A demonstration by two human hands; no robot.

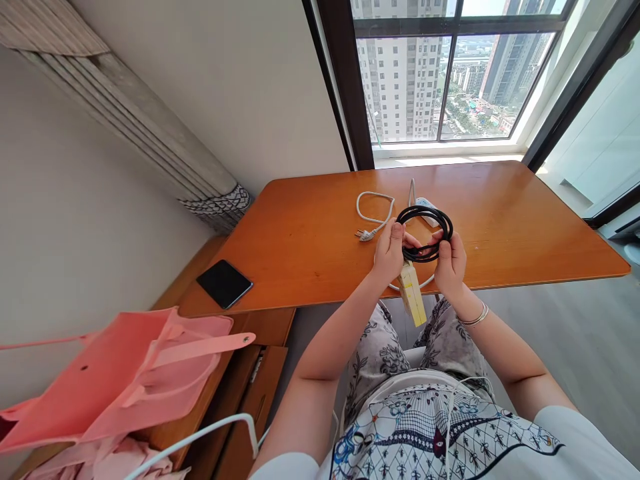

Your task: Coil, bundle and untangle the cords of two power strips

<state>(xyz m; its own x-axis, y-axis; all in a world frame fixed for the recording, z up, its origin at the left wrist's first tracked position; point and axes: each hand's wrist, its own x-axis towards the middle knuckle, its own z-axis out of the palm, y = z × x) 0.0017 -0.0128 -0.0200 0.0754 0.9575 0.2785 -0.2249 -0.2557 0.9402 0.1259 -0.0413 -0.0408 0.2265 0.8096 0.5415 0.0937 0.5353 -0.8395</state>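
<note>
A coiled black cable [426, 212] is held up above the table's front edge, in several round loops. My left hand [390, 250] grips the left side of the coil, thumb on top. On the opposite side my right hand [450, 263] closes round the loops. A pale yellow block-shaped piece [412, 293] hangs below the coil near my left hand; how it is joined is hidden. Behind the coil lies a white power strip [425, 205], partly covered. Its white cord [376, 195] curves left to a plug [366, 235] on the tabletop.
The orange-brown wooden table [300, 240] carries a black phone or tablet [225, 284] at its left end. A pink bag [125, 373] rests on a wooden cabinet [265, 387] at the lower left. A window [445, 87] is beyond the table, and a gathered curtain [150, 127] hangs left.
</note>
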